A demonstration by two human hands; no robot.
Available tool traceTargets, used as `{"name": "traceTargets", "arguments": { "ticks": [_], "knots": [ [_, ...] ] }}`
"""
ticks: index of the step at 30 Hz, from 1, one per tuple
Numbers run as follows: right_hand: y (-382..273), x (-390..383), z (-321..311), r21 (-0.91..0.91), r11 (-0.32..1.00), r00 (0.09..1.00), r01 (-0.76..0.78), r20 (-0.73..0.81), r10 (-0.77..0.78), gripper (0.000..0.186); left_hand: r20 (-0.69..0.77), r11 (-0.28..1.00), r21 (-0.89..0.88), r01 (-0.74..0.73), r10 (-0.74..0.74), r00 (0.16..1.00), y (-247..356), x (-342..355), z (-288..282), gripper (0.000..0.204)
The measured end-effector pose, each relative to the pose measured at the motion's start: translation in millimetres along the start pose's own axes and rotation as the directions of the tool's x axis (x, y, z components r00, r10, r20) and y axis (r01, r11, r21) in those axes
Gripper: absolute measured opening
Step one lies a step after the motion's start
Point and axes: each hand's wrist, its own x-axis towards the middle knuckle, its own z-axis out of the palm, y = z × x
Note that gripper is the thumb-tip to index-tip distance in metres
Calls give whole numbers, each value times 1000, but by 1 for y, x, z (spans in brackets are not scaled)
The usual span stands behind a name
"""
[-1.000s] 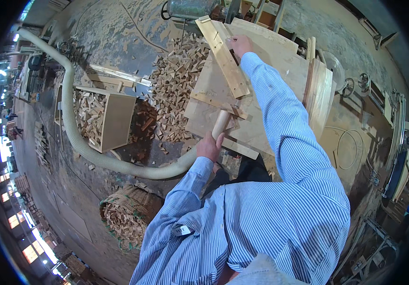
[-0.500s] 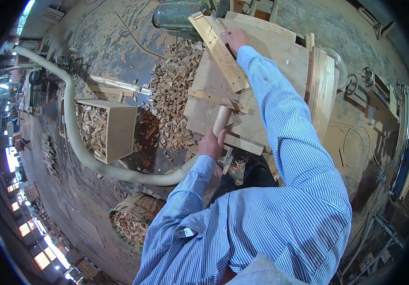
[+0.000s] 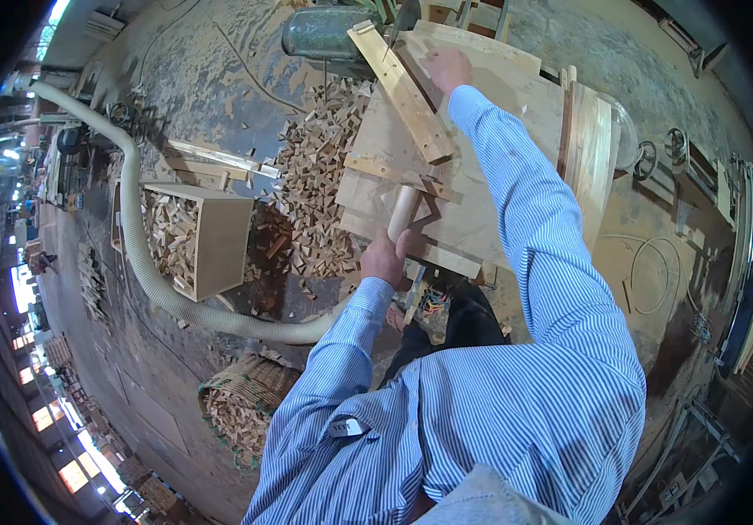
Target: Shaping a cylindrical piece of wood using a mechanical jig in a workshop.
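Below the middle of the wooden worktable [image 3: 499, 96], my left hand [image 3: 383, 258] is wrapped round a pale cylindrical wooden handle [image 3: 404, 208]. The handle's far end meets a small wooden piece beside a flat strip [image 3: 375, 169] with holes in it. My right hand [image 3: 448, 68] is stretched out over the far part of the table. It is just right of a long wooden bar [image 3: 401, 92] that lies at a slant. The right fingers are bent and blurred, and I cannot see whether anything is between them.
A heap of small wood offcuts [image 3: 320, 184] covers the floor left of the table. A box [image 3: 223, 245] and a woven basket [image 3: 254, 385] hold more. A ribbed hose [image 3: 144, 254] curves round the box. A green machine [image 3: 324, 33] stands beyond the table.
My right hand has drawn away from the slanted bar, a little to the right. The bar, the handle and my left hand show a slight shift toward me and to the left.
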Motion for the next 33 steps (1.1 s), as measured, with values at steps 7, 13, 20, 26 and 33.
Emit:
{"name": "traceTargets", "arguments": {
  "ticks": [7,13,20,26,33],
  "knots": [
    [-7,-52,4,-96,990,985,100,-131,-112,32,-21,1000,-1,-5,5,1000,-15,-31,-3,56],
    [-24,-95,20,93,992,996,-90,11,90,29,-15,999,-41,-7,7,1000,-39,-61,-5,55],
    [-39,-66,44,122,986,993,-116,36,112,25,69,999,-27,34,-32,997,-53,-78,-6,56],
    [-36,-42,62,159,977,990,-139,47,133,21,106,997,-60,56,-49,993,-53,-77,-6,57],
    [-26,-18,66,104,994,999,-21,-48,26,29,37,999,-30,22,-21,999,-41,-58,-3,55]
  ]
}}
